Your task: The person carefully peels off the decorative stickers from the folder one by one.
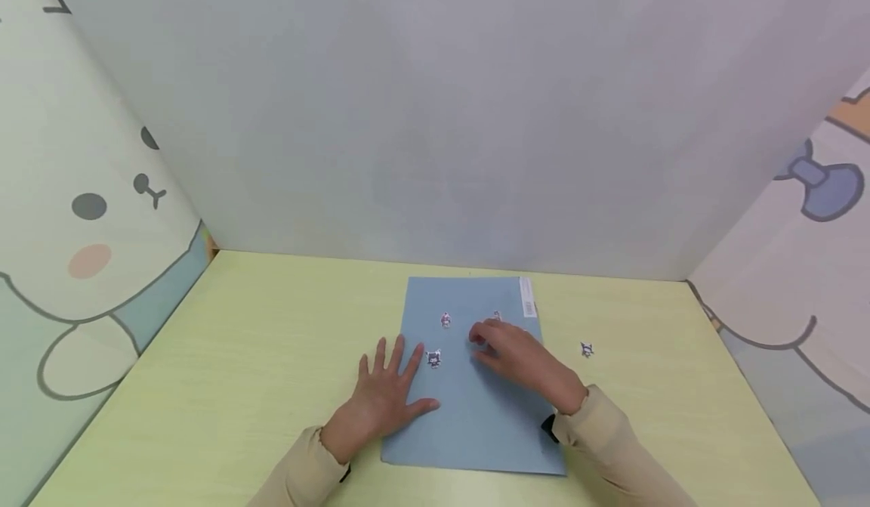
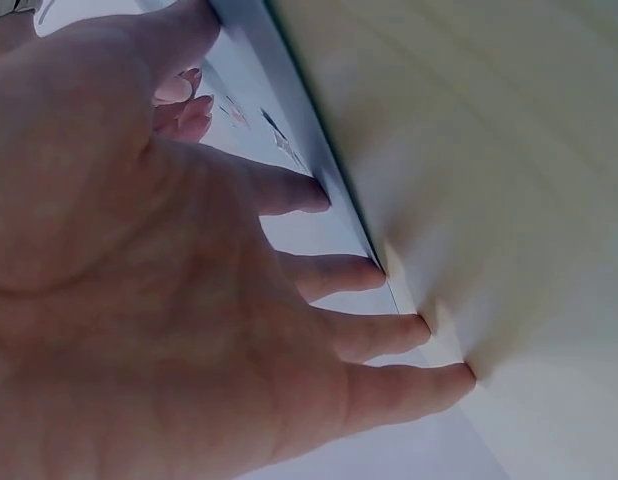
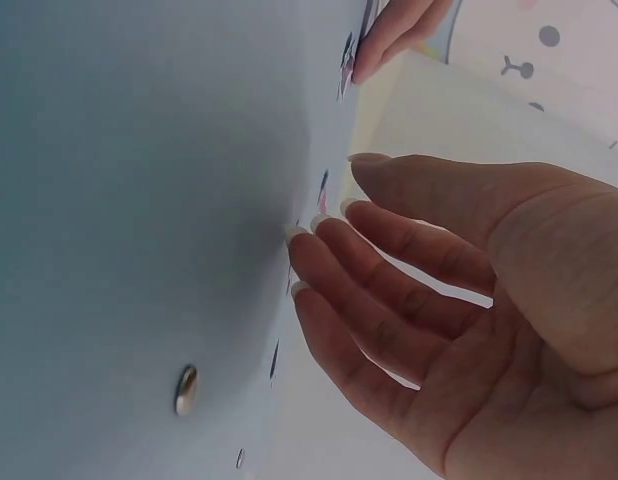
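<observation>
A flat blue folder (image 1: 469,431) lies on the table, with small cartoon cutouts on it. My left hand (image 1: 384,397) is spread at its left edge. Its thumb and index finger are over the folder and the other fingertips rest on the table. One dark-headed cutout (image 1: 433,358) lies beside the index finger, and a pinkish one (image 1: 445,319) farther up. My right hand (image 1: 519,360) is over the upper right part, fingers loosely bent and thumb apart, nothing visible between them. Its fingertips partly hide another cutout (image 1: 497,315). Whether they touch the folder is unclear.
Another cutout (image 1: 587,349) lies on the yellow table (image 1: 646,416), right of the folder. A white barcode label (image 1: 528,298) is at the folder's top right corner. A small shiny oval piece (image 3: 186,390) shows on the blue surface. A grey wall (image 1: 435,152) stands behind the table.
</observation>
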### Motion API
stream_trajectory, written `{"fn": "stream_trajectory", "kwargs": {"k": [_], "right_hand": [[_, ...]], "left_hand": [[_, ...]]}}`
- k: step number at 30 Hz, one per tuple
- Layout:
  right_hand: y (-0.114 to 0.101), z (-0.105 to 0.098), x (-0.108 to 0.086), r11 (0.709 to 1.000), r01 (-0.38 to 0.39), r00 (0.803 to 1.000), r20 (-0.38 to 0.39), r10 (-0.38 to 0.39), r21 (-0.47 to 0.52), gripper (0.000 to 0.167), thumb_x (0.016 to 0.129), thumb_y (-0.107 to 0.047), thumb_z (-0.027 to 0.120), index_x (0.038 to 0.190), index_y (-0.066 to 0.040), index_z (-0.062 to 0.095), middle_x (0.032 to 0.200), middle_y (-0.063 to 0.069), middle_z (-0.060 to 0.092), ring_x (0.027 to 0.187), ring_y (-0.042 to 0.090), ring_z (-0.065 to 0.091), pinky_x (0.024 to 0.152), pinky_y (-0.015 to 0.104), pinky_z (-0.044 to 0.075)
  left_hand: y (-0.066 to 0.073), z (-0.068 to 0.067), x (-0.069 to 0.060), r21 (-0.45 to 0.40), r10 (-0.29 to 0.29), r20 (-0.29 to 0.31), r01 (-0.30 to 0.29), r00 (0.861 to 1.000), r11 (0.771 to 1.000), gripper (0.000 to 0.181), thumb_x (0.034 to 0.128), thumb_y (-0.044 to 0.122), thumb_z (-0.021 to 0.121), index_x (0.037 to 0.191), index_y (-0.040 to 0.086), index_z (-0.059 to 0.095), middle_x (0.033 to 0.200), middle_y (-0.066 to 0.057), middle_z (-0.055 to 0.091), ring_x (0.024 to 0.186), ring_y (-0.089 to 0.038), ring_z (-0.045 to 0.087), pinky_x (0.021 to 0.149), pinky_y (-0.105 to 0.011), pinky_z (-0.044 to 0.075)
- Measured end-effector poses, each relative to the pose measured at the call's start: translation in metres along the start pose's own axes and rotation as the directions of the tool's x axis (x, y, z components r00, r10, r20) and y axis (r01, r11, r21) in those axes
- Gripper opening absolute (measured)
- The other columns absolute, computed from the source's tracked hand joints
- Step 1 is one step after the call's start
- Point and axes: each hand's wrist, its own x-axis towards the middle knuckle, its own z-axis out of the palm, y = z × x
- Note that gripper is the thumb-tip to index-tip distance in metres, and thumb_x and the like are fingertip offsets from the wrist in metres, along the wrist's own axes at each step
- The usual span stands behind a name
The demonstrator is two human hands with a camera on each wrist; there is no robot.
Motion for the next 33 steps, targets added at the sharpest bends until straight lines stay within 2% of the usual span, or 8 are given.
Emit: {"fn": "stream_trajectory", "kwargs": {"k": [10, 15, 21, 33], "right_hand": [[-0.007, 0.001, 0.009, 1.000, 0.023, 0.998, 0.056, -0.024, 0.009, 0.021, 0.089, -0.003, 0.079, 0.109, 0.000, 0.070, 0.102, 0.010, 0.071, 0.088, 0.021, 0.066, 0.082, 0.039, 0.057], [-0.009, 0.003, 0.012, 1.000, 0.012, 0.997, 0.073, -0.013, 0.006, 0.023, 0.090, -0.005, 0.079, 0.110, -0.001, 0.071, 0.103, 0.010, 0.070, 0.089, 0.020, 0.065, 0.083, 0.039, 0.057], [-0.011, 0.007, 0.016, 0.999, 0.042, 0.996, 0.076, -0.042, 0.000, 0.022, 0.089, -0.005, 0.079, 0.110, -0.001, 0.071, 0.102, 0.009, 0.070, 0.087, 0.019, 0.064, 0.083, 0.039, 0.057], [-0.021, 0.012, 0.027, 0.999, 0.051, 0.993, 0.109, -0.050, -0.007, 0.021, 0.090, -0.004, 0.078, 0.110, -0.002, 0.071, 0.102, 0.010, 0.071, 0.085, 0.018, 0.062, 0.083, 0.038, 0.057]], "left_hand": [[-0.006, 0.007, 0.000, -0.011, 0.022, -0.040, -0.023, 0.999, 1.000, 0.088, 0.0931, 0.066, 0.061, 0.155, 0.006, 0.042, 0.159, -0.027, 0.034, 0.144, -0.055, 0.028, 0.107, -0.072, 0.031], [-0.004, 0.003, 0.000, -0.018, 0.011, -0.010, -0.011, 1.000, 1.000, 0.087, 0.0941, 0.065, 0.060, 0.156, 0.007, 0.041, 0.160, -0.026, 0.033, 0.146, -0.054, 0.027, 0.109, -0.071, 0.030], [-0.002, 0.000, 0.000, -0.011, -0.012, 0.018, 0.012, 1.000, 1.000, 0.088, 0.0935, 0.067, 0.059, 0.158, 0.010, 0.039, 0.162, -0.024, 0.031, 0.148, -0.052, 0.025, 0.110, -0.070, 0.029], [0.000, -0.003, -0.001, -0.001, -0.010, 0.004, 0.010, 1.000, 1.000, 0.087, 0.0922, 0.066, 0.061, 0.156, 0.010, 0.042, 0.161, -0.024, 0.034, 0.147, -0.052, 0.028, 0.109, -0.070, 0.031]]}}
